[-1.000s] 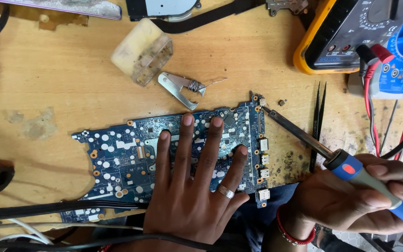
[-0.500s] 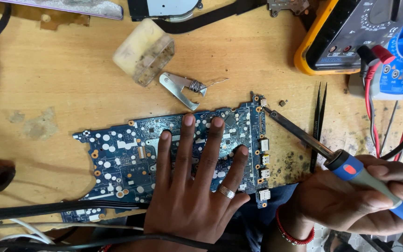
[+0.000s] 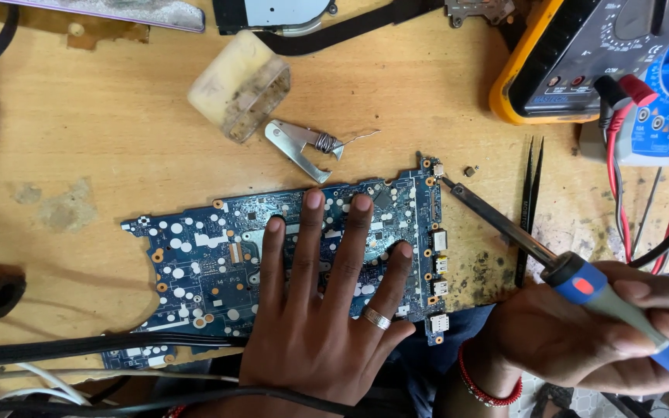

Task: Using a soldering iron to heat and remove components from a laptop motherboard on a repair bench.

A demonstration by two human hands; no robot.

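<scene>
- Blue flat printed circuit board [image 3: 218, 263] studded with white dots, lying flat on scuffed wooden worktop [image 3: 118, 147], near front edge.
- Left hand [image 3: 323, 310] open, fingers spread, palm pressing board down.
- Right hand [image 3: 582, 333] closed around blue-handled soldering iron [image 3: 582, 282], metal tip at board's upper right corner.
- Board likely light, thin, stiff, fragile; best held by bare edges, off components.
- Black tweezers [image 3: 526, 209] just beside iron shaft; yellow multimeter [image 3: 536, 77] behind.

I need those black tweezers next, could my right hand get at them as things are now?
Probably not freely: the right hand grips the soldering iron. The tweezers lie uncovered just beyond it.
</scene>
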